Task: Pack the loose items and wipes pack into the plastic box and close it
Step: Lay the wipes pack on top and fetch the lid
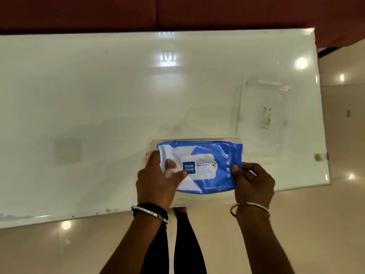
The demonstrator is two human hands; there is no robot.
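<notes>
At about seven o'clock from the middle of the white glossy surface [98, 95], the left hand [158, 180] lies over the left end of the wipes pack [205, 165], fingers curled round its edge and thumb flat on the printed face, so it has a firm hold there; that hold looks meant to steady the soft pack and press it down; the pack itself, blue and white with a flip-lid label, sits at six o'clock, over the clear plastic box [156, 143], whose far rim shows just beyond the pack's top edge, and it seems to be going into the box rather than lying fully seated, though the near wall is hidden by the pack and the hands; whether any loose items are already under it cannot be told; the right hand [252, 180] pinches the right end of the pack between thumb and bent fingers, likely to guide that end inside the rim; further right, at about three o'clock, the clear lid [262, 115] lies flat and well apart from the box, presumably kept aside until packing is done.
</notes>
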